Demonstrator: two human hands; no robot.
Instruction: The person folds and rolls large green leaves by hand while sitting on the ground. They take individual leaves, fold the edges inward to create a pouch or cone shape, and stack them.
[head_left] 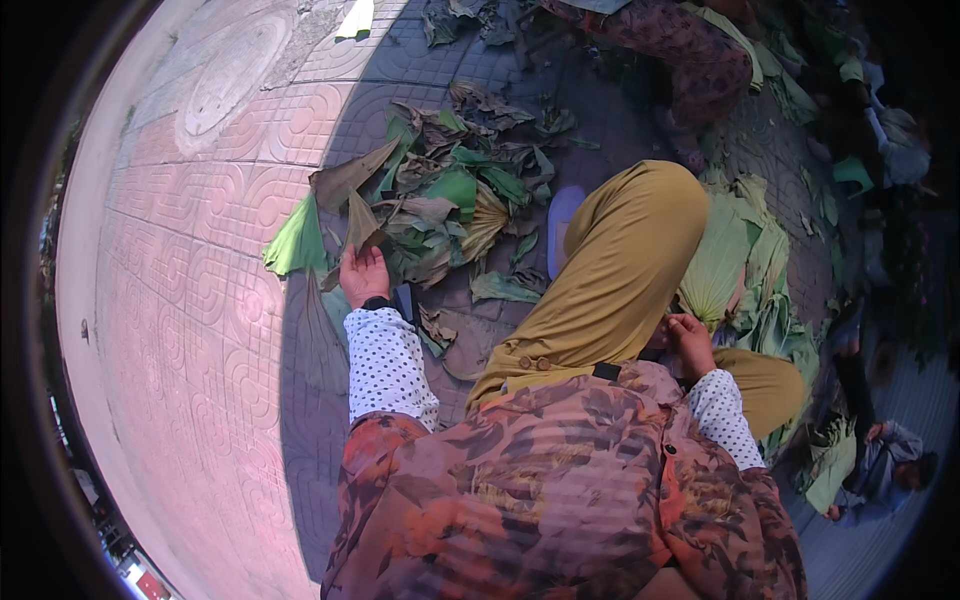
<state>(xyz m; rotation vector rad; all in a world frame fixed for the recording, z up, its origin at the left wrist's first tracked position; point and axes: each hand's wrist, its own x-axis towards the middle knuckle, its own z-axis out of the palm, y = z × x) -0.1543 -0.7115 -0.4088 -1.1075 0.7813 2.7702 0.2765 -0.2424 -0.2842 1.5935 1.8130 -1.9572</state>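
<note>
My left hand (365, 276) is turned palm up at the lower left edge of a heap of torn leaf scraps (430, 205). Its fingers are apart, and their tips lie against or just below a brown scrap of leaf (361, 222); I cannot tell if they touch it. By my right knee, my right hand (690, 345) is closed in a pinch at the narrow lower end of a large pale green leaf with fanned veins, like a lotus leaf (712, 270). More such leaves (770, 290) lie layered just beyond it. My lap partly hides the right fingers.
A bright green leaf piece (296, 240) lies in sun left of the heap. Patterned paving (200, 290) stretches left, with a round cover (235, 75). Another person in patterned clothing (690, 60) sits ahead; someone else (890, 465) is at far right. A purple shoe (565, 225) borders the heap.
</note>
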